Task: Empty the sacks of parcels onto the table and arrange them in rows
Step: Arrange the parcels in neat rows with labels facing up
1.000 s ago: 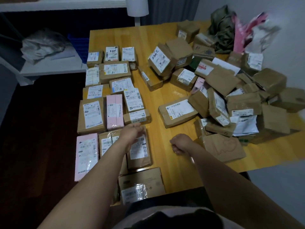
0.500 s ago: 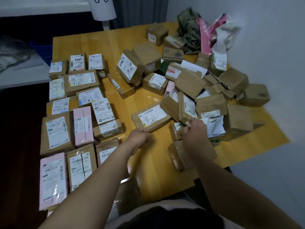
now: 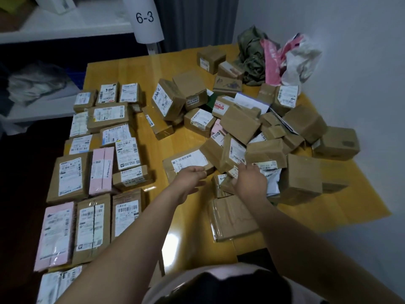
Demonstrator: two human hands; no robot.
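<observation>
Yellow worktop (image 3: 350,200) carries a loose pile (image 3: 241,126) of parcels at right and rows (image 3: 70,176) at left; right grip (image 3: 249,183) sits in the pile's near foot, fingers hidden, so I cannot tell its hold; left grip (image 3: 192,175) hangs slack and apart over a labelled box (image 3: 186,161); pulling from low down could tumble the boxes stacked above.

We see a dim indoor scene, lit softly from above. The yellow worktop (image 3: 131,71) shows a pale glare patch near its front edge, while the floor (image 3: 22,194) on the left falls into near-black shadow. Wide-angle distortion bends the edges, and fine print on the labels (image 3: 70,176) is smeared.
</observation>
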